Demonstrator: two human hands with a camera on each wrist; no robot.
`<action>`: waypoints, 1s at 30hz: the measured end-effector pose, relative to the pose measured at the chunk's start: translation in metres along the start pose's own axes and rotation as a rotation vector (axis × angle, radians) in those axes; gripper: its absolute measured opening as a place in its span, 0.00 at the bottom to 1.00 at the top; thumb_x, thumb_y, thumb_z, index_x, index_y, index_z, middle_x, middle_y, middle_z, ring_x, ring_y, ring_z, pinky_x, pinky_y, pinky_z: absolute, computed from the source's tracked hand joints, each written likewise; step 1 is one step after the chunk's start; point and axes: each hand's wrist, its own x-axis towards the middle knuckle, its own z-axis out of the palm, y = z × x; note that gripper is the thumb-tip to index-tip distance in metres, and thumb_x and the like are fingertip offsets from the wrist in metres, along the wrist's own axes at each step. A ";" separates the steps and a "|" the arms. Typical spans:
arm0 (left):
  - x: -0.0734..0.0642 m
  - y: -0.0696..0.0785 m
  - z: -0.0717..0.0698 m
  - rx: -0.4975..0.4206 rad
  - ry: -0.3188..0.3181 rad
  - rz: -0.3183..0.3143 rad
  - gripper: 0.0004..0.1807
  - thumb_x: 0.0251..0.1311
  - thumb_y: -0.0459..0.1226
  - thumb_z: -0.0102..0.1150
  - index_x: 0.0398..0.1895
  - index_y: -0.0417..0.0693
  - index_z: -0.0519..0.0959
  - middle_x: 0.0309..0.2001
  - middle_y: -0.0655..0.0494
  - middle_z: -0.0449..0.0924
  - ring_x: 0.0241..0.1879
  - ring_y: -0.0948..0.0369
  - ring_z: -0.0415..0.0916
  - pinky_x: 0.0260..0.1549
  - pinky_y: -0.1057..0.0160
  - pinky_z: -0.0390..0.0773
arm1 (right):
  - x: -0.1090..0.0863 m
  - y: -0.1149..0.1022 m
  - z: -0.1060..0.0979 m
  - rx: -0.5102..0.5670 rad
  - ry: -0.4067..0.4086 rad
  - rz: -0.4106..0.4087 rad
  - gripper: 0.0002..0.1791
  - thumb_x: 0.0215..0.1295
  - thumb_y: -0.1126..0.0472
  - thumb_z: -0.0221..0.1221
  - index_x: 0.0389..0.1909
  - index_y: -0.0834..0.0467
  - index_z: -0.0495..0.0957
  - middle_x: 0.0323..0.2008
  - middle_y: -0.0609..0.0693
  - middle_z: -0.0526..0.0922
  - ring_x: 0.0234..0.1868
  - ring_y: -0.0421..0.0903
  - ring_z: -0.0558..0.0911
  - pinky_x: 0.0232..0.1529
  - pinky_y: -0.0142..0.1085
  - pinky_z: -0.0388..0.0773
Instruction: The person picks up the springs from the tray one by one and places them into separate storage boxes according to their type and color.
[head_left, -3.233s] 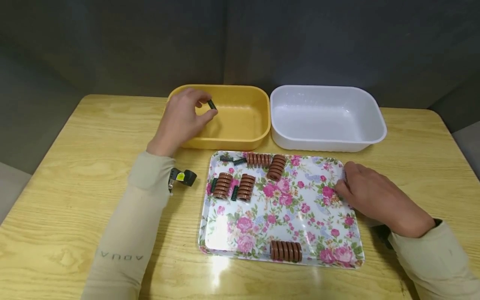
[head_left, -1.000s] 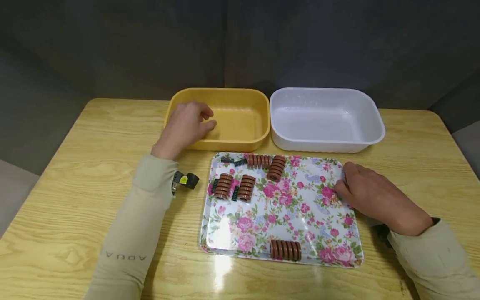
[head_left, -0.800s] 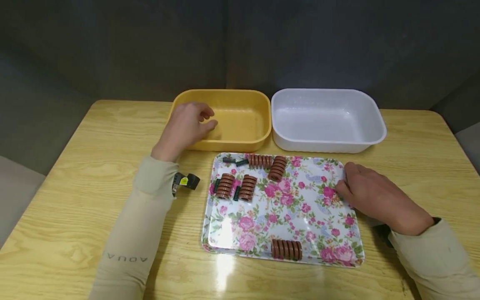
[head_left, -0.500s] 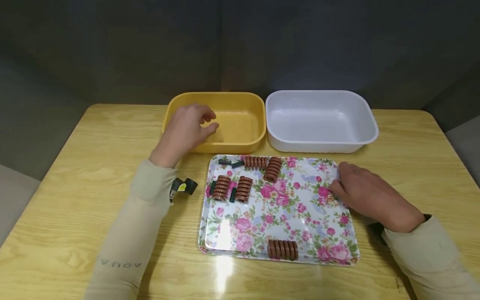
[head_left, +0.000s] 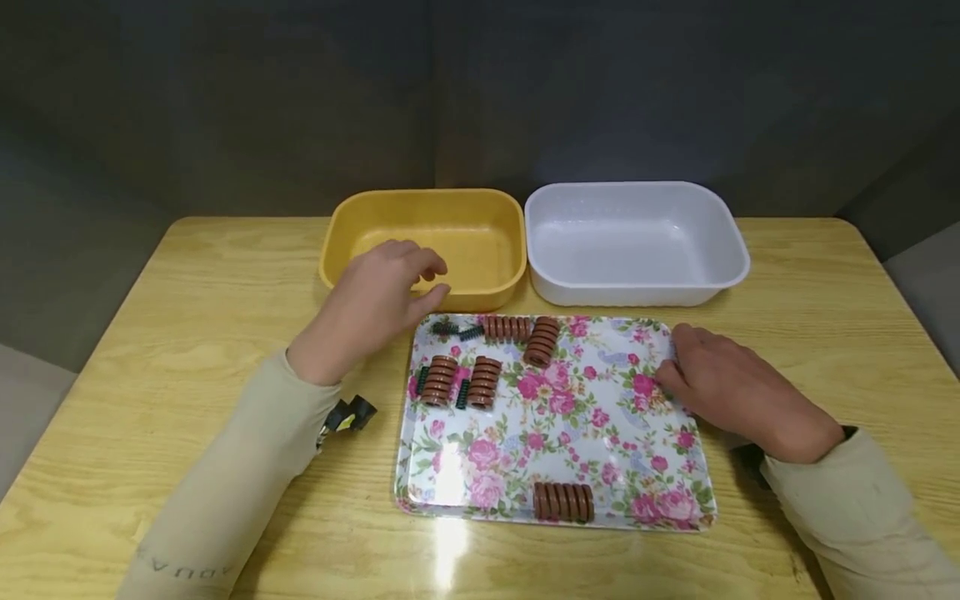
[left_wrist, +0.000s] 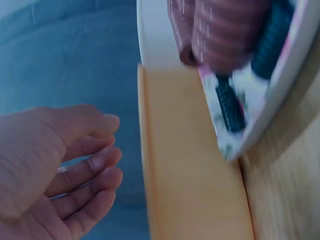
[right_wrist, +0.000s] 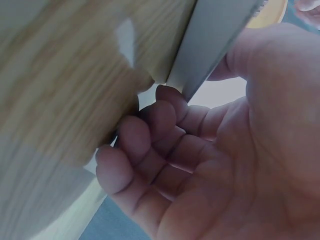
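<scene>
Left hand loose at the yellow bin, right hand on the tray

I have the person's left hand (head_left: 375, 300) over the near left side of the yellow bin (head_left: 483, 301), its fingers bent loosely and its thumb well apart from them. The right hand (head_left: 738, 387) is clamped on the right edge of the floral tray (head_left: 615, 450), thumb on the rim and fingers curled under it.

I count five brown springs (head_left: 485, 383) on the tray: two at the far edge, two farther left, one alone by the near edge. Four thin dark green springs (head_left: 471, 332) lie there too, two at the far left corner and one close on the left of each left-hand brown spring. The white bin (head_left: 637, 295) stands just right of the yellow one, beyond the tray on the wooden table (head_left: 187, 333).
</scene>
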 end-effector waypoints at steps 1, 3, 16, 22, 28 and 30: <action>-0.003 0.003 0.000 -0.003 -0.001 0.021 0.12 0.66 0.40 0.67 0.46 0.41 0.86 0.41 0.48 0.88 0.41 0.52 0.83 0.43 0.54 0.84 | 0.000 0.000 0.000 0.000 0.002 -0.001 0.12 0.77 0.55 0.47 0.37 0.59 0.67 0.28 0.50 0.71 0.27 0.44 0.69 0.31 0.36 0.66; -0.009 0.008 0.002 -0.014 0.001 0.060 0.12 0.65 0.40 0.67 0.45 0.41 0.86 0.40 0.49 0.88 0.40 0.53 0.83 0.42 0.55 0.84 | 0.001 0.000 0.001 0.000 0.004 -0.001 0.11 0.77 0.55 0.47 0.37 0.59 0.68 0.28 0.50 0.71 0.27 0.44 0.69 0.31 0.36 0.66; -0.034 0.017 0.007 -0.023 -0.092 0.170 0.09 0.64 0.38 0.69 0.44 0.45 0.87 0.40 0.54 0.88 0.38 0.58 0.84 0.41 0.58 0.85 | 0.001 -0.003 0.000 -0.002 0.022 -0.021 0.11 0.77 0.55 0.47 0.36 0.58 0.68 0.27 0.50 0.70 0.26 0.43 0.68 0.31 0.35 0.65; -0.033 0.016 0.006 -0.013 -0.186 0.159 0.08 0.63 0.37 0.70 0.43 0.45 0.87 0.40 0.52 0.88 0.37 0.59 0.85 0.40 0.59 0.85 | 0.000 -0.001 -0.002 0.001 -0.002 -0.006 0.12 0.78 0.55 0.47 0.35 0.58 0.67 0.27 0.50 0.70 0.26 0.43 0.68 0.31 0.35 0.65; -0.035 0.015 0.001 -0.002 -0.318 0.134 0.06 0.62 0.35 0.67 0.41 0.48 0.87 0.40 0.54 0.88 0.36 0.61 0.83 0.38 0.61 0.84 | 0.000 -0.001 -0.005 0.008 -0.037 0.011 0.14 0.79 0.52 0.45 0.36 0.57 0.67 0.28 0.50 0.71 0.26 0.43 0.69 0.30 0.35 0.64; -0.035 0.014 -0.001 -0.014 -0.350 0.119 0.04 0.61 0.33 0.66 0.38 0.48 0.86 0.38 0.55 0.87 0.34 0.63 0.80 0.36 0.63 0.82 | 0.000 -0.001 -0.005 0.004 -0.041 0.013 0.14 0.79 0.52 0.44 0.36 0.58 0.67 0.28 0.50 0.71 0.26 0.44 0.68 0.31 0.36 0.64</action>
